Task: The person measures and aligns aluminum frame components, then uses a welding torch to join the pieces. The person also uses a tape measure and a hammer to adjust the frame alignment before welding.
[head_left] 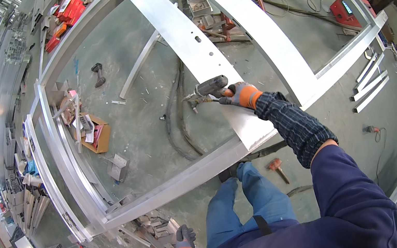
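My right hand, in a grey and orange glove, is closed round the handle of a dark power drill. The drill lies level over the wide white metal panel, its nose toward the left, past the panel's edge. A small metallic piece shows below the drill, too small to make out. Low in the view, my left hand, gloved alike, hangs beside my leg with its fingers curled. Whether it holds anything is hidden. The panel's near end rests on the aluminium frame in front of my legs.
A second white panel crosses the frame further right. On the floor are another drill, a cardboard box, a hammer and black hoses. A red machine stands at the far right. Metal offcuts lie near my left hand.
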The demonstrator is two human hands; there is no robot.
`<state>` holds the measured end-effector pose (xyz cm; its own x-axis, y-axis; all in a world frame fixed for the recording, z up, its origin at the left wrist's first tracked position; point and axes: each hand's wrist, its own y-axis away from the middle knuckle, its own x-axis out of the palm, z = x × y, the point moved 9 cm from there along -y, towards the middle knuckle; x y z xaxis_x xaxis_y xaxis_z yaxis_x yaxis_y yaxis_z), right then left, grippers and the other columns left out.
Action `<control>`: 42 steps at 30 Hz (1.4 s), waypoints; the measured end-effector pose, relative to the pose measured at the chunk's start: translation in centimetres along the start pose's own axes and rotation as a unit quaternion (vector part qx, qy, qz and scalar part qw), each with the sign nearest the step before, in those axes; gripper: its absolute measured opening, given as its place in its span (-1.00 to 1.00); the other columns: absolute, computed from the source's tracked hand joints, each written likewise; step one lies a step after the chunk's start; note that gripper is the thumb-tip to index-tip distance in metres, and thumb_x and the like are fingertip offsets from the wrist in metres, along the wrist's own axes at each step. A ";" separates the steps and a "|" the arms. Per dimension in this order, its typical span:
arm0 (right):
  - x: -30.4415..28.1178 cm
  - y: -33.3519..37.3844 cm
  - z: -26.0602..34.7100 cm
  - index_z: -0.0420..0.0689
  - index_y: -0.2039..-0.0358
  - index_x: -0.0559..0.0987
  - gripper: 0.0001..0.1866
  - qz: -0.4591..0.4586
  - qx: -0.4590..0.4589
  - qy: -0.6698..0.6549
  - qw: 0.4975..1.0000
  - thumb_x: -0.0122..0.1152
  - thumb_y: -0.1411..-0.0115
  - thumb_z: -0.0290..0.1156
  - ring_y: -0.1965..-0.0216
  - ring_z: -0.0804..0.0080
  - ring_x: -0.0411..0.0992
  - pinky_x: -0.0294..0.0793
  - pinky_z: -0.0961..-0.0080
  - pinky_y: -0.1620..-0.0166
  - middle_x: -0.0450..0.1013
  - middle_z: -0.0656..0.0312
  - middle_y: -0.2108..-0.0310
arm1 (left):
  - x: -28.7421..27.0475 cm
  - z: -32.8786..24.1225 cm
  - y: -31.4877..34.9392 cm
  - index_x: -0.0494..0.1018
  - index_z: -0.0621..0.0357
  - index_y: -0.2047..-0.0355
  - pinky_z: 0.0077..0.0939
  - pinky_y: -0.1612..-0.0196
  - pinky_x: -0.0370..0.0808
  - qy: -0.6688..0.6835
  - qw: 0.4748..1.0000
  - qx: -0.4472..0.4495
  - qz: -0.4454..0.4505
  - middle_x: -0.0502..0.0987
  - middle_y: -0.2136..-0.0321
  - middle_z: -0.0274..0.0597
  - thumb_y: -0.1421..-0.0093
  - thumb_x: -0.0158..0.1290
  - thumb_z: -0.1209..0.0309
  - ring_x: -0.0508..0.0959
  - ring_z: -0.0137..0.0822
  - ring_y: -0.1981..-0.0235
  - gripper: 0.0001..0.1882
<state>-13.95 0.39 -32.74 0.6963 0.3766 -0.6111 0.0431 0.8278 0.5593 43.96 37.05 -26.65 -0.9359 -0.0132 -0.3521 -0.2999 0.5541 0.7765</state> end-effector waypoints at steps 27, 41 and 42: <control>-15.4 -9.4 -11.3 -0.07 -0.52 0.17 -0.19 -0.311 0.132 0.275 0.900 -0.08 -0.41 0.14 -0.55 -0.05 -0.04 -0.16 -0.09 -0.53 0.02 0.04 -0.56 | -7.9 -34.5 3.4 0.51 0.18 -0.10 -0.53 0.23 0.53 -0.118 0.928 0.246 -0.254 0.61 0.26 -0.22 -0.53 -0.02 0.12 0.56 -0.47 0.34 -0.60; -24.7 -14.3 -12.7 -0.09 -0.40 0.34 -0.27 -0.390 0.218 0.149 0.882 0.15 -0.33 0.04 -0.46 -0.14 0.07 -0.02 -0.01 -0.50 0.18 -0.04 -0.44 | 33.5 -88.7 -45.7 0.18 0.10 -0.46 -0.17 -0.31 0.43 -0.378 0.800 0.466 0.005 0.38 -0.33 0.20 -0.34 0.19 0.23 0.44 0.05 -0.32 -0.24; -25.6 -16.7 -12.7 -0.09 -0.42 0.31 -0.26 -0.443 0.204 0.151 0.860 0.11 -0.36 0.07 -0.47 -0.14 0.06 -0.04 -0.02 -0.51 0.17 -0.05 -0.44 | 34.4 -94.8 -50.7 0.15 0.03 -0.49 -0.11 -0.38 0.35 -0.422 0.751 0.501 -0.083 0.23 -0.44 0.18 -0.30 0.20 0.18 0.32 0.12 -0.40 -0.19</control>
<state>-41.60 -17.79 -33.52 0.0447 -0.1853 -0.9817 0.7521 0.6530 -0.0890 9.50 -70.38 -28.62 -0.3238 0.1457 -0.9348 0.2856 0.9570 0.0502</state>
